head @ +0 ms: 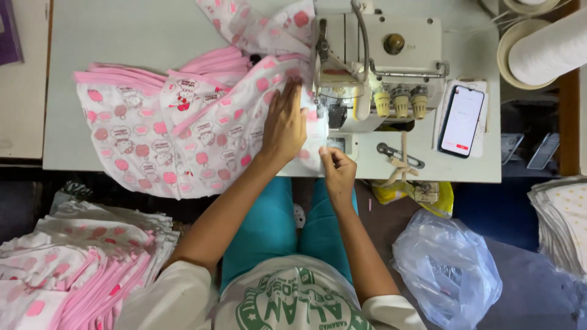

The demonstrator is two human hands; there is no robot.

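Pressing flat at frame centre, the left hand [284, 125] is lying with fingers spread on the pink-printed fabric [183, 131] beside the sewing machine [373, 67]. The right hand [336, 171] is pinching the fabric's edge just below the machine.

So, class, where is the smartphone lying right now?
In the head view, the smartphone lies screen-up on the white table, at the right side, just right of the sewing machine and left of the thread cone.
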